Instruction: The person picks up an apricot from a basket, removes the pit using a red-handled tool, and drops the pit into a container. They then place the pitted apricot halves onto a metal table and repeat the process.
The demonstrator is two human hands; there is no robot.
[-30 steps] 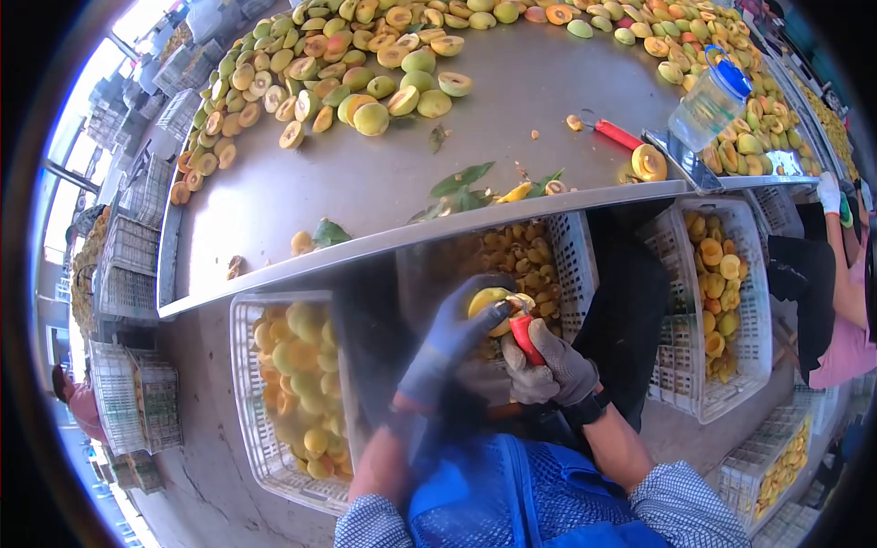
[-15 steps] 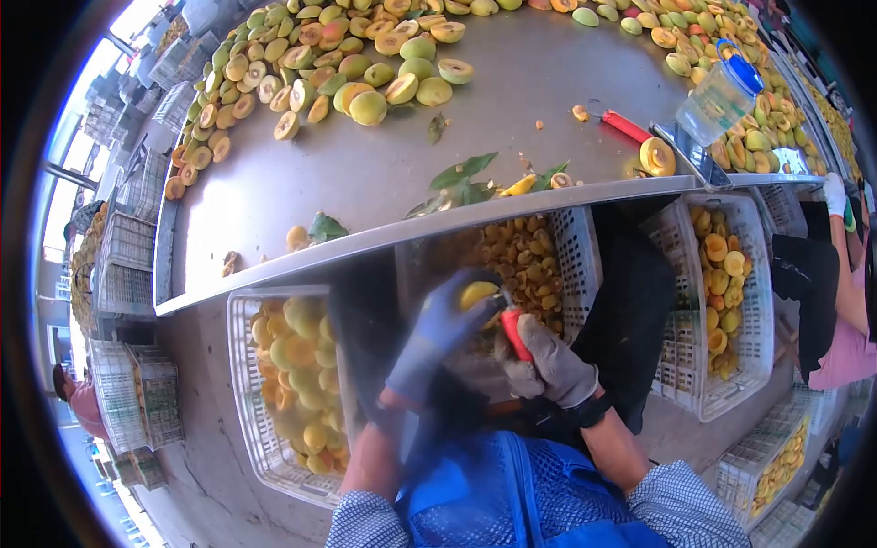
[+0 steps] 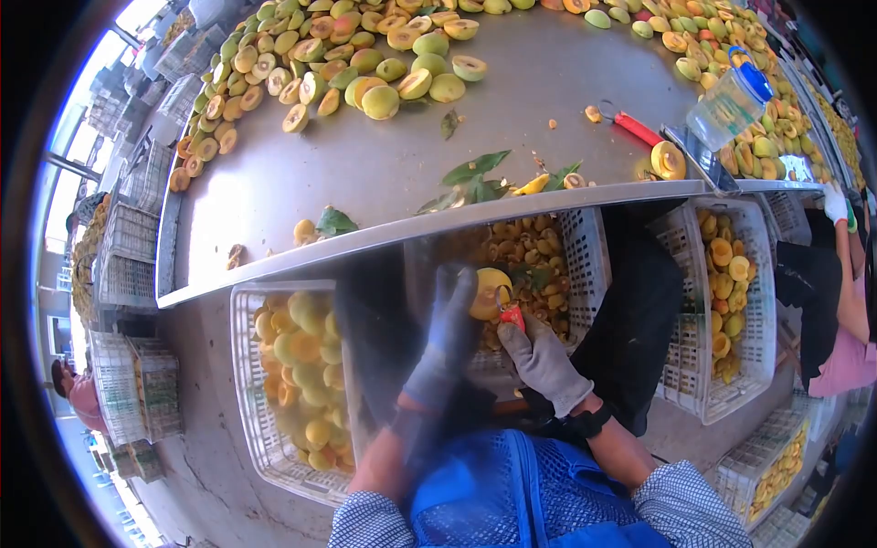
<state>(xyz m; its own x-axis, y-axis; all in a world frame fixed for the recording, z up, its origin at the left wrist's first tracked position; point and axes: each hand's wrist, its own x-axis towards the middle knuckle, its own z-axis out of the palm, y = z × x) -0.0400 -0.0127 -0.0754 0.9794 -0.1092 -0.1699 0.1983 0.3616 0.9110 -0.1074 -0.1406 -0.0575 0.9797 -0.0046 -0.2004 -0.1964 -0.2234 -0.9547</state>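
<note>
My left hand (image 3: 446,320), in a grey-blue glove and smeared by motion, grips a yellow peach half (image 3: 490,285) whose cut face is turned to the right. My right hand (image 3: 546,363), in a grey knitted glove, is closed around the red handle of a pitting tool (image 3: 513,317). The tool's metal loop lies against the cut face of the fruit. Below both hands stands a white crate (image 3: 592,265) with many small stones or scraps and some leaves in it, between my knees.
Above runs a metal table (image 3: 365,183) with heaps of halved peaches (image 3: 379,100), leaves, another red-handled tool (image 3: 637,128) and a clear blue-lidded jug (image 3: 726,105). Crates of fruit stand at left (image 3: 251,411) and right (image 3: 681,365). At far right a person's gloved hand (image 3: 835,203) shows.
The peach half has turned so its cut face shows, and the tool's loop now meets it. My right hand has shifted slightly. The whole view has moved a little.
</note>
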